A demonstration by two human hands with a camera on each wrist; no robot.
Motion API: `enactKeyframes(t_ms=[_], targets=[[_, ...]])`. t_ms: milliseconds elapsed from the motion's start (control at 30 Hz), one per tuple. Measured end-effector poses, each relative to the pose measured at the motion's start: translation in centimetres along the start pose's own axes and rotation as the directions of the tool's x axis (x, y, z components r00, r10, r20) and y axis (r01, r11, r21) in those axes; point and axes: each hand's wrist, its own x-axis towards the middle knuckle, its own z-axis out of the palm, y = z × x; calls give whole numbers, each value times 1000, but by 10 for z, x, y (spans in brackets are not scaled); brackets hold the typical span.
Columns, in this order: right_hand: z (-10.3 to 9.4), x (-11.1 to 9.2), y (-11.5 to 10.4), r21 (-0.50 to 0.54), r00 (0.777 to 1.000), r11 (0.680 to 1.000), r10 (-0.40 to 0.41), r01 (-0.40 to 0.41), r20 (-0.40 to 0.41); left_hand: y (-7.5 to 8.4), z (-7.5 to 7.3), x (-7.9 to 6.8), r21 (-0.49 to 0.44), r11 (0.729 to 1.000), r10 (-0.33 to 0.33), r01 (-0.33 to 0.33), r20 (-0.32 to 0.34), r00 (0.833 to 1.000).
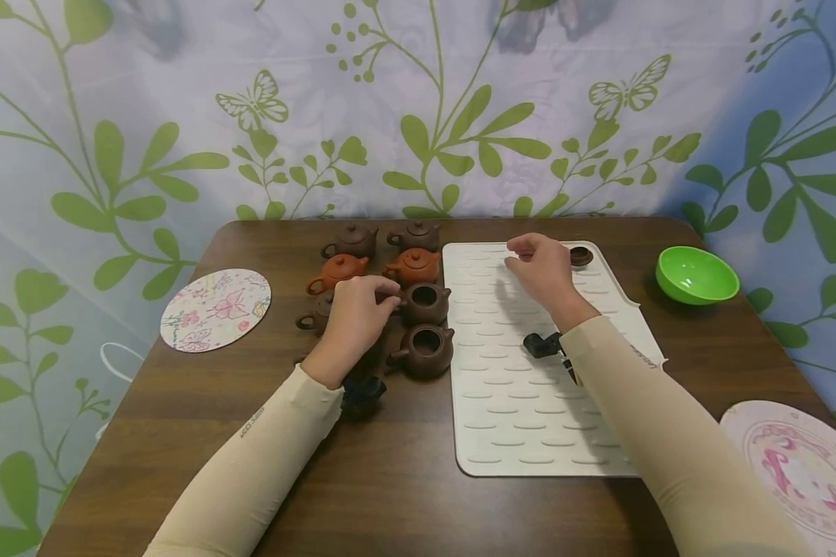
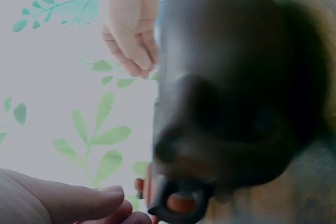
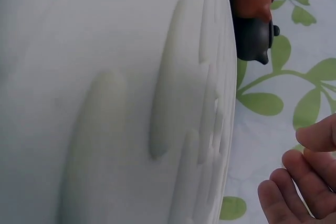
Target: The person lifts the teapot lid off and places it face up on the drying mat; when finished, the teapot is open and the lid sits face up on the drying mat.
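In the head view my left hand (image 1: 358,313) reaches over the teapots, pinching the handle of a dark brown lidless teapot (image 1: 426,304). Its thumb (image 2: 100,200) and fingertips sit against that handle in the left wrist view. A second lidless brown teapot (image 1: 425,352) stands just in front and looms blurred in the left wrist view. My right hand (image 1: 545,267) hovers above the white mat (image 1: 488,402), fingers loosely bent and holding nothing. Beyond it, a small brown lid (image 1: 581,256) lies on the mat. My left forearm and hand partly hide other dark teapots.
Two orange teapots (image 1: 416,265) and two brown lidded teapots (image 1: 354,240) stand in rows behind. A green bowl (image 1: 697,275) sits at the right. Round patterned discs lie at the left (image 1: 216,311) and front right (image 1: 794,472). A curtain (image 1: 460,100) backs the table.
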Motion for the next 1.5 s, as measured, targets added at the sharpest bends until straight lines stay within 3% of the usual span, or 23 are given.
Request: enactKeyframes(t_ms=[267, 433, 567, 767, 1000, 1133, 1333, 1500], targets=[[12, 3, -14, 20, 996, 999, -38, 37, 78, 2, -22, 10, -4, 999, -34, 34, 29, 999], [22, 6, -26, 3, 985, 993, -114, 114, 127, 5, -40, 35, 8, 997, -76, 75, 94, 993], [32, 11, -37, -26, 962, 981, -184, 193, 203, 0, -42, 58, 30, 995, -101, 97, 174, 980], [47, 22, -57, -76, 890, 947, -265, 313, 371, -7, -28, 86, 126, 988, -120, 89, 263, 957], [59, 37, -80, -179, 768, 832, -373, 525, 520, -13, -19, 101, 171, 979, -159, 115, 272, 949], [61, 46, -88, -178, 718, 787, -412, 591, 562, -17, -17, 106, 186, 977, -155, 105, 281, 947], [64, 56, -97, -146, 663, 765, -427, 628, 615, -20, -14, 108, 224, 968, -171, 109, 277, 946], [66, 57, -103, -160, 648, 764, -394, 625, 652, -25, -15, 105, 211, 968, -190, 134, 273, 943]])
